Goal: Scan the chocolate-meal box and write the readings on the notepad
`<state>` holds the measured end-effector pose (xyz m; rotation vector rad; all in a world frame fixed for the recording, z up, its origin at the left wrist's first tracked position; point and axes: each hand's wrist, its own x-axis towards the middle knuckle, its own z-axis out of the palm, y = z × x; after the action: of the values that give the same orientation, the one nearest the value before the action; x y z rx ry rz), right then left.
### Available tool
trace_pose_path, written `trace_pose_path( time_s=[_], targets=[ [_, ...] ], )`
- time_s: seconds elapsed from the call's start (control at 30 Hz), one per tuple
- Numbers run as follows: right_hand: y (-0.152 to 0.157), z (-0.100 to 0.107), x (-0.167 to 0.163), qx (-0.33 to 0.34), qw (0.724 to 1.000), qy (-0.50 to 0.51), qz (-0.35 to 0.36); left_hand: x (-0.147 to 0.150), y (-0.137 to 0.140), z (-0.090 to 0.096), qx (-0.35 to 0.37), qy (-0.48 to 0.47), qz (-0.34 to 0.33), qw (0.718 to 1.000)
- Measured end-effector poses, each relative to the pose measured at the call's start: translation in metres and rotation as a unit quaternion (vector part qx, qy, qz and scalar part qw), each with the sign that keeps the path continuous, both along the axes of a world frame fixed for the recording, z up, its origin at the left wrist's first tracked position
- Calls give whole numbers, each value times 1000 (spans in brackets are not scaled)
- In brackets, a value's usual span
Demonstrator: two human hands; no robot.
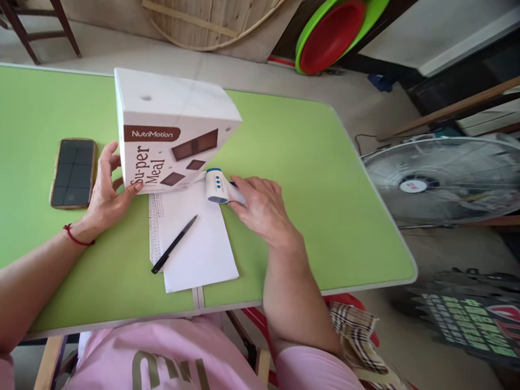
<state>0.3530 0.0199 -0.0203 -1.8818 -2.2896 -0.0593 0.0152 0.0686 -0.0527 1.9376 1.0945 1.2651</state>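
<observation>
A white NutriMotion carton (174, 146) stands at the back of the papers, with brown bars printed on its front. My left hand (109, 184) grips its lower left corner, thumb on the front face and fingers along the side. In my right hand (264, 208) is a white gun-shaped thermometer (217, 186) with blue markings, its head close to the carton's lower right edge. Under and in front of the carton lie a blank white sheet (203, 244) and a sheet with small writing (155, 233). A black pen (174, 244) rests across them.
A phone (73, 173) lies left of my left hand on the green table (325, 227). Beyond the table's right edge is a large fan (439, 181). Red and green basins (333, 38) lean at the back, beside a round wooden board (211, 21).
</observation>
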Motion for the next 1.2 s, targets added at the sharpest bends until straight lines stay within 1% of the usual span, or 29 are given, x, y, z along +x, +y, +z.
trace_pose_path(
  time_s=[0.1, 0.13, 0.17, 0.23, 0.3, 0.43, 0.5, 0.57, 0.6, 0.67, 0.7, 0.73, 0.77, 0.8, 0.87, 0.97, 1.07, 1.2],
  targets=[
    [-7, 5, -10, 80, 995, 36, 40, -3, 7, -1, 5, 8, -26, 1000],
    [-11, 8, -17, 97, 991, 57, 67, -3, 8, -1, 11, 12, -28, 999],
    [-15, 10, -25, 99, 986, 79, 107, -3, 9, 0, 16, 22, -26, 999],
    [-24, 13, -42, 60, 971, 105, 206, -3, 9, 2, 24, 53, -15, 998],
    [-30, 13, -55, 26, 959, 93, 268, -3, 7, 4, 31, 81, -5, 996],
    [-32, 9, -61, 5, 946, 79, 315, 0, 5, 4, 24, 101, 1, 995],
    [-31, 9, -60, 5, 945, 119, 305, 1, 4, 4, 12, 102, 6, 995],
    [-31, 9, -63, 16, 939, 224, 259, 2, 3, 4, 0, 105, 11, 994],
    [-32, 9, -66, 22, 927, 299, 225, 3, 3, 5, -6, 108, 11, 994],
    [-35, 6, -77, 17, 881, 448, 150, 4, 2, 7, -13, 116, 10, 993],
    [-37, 4, -83, 5, 857, 501, 117, 4, 2, 8, -16, 119, 11, 993],
    [-38, 2, -89, -9, 839, 536, 93, 4, 1, 8, -20, 122, 11, 992],
    [-39, -1, -95, -23, 826, 557, 81, 4, 1, 9, -22, 124, 12, 992],
    [-40, -5, -99, -34, 820, 567, 76, 3, 1, 9, -24, 125, 11, 992],
    [-40, -11, -106, -38, 819, 567, 78, 2, 2, 9, -26, 127, 7, 992],
    [-40, -18, -108, -11, 835, 541, 95, 1, 2, 8, -24, 133, 5, 991],
    [-39, -20, -106, 18, 849, 514, 124, 1, 2, 8, -20, 144, 6, 989],
    [-39, -19, -105, 19, 858, 495, 135, 1, 1, 10, -11, 161, 5, 987]
  ],
)
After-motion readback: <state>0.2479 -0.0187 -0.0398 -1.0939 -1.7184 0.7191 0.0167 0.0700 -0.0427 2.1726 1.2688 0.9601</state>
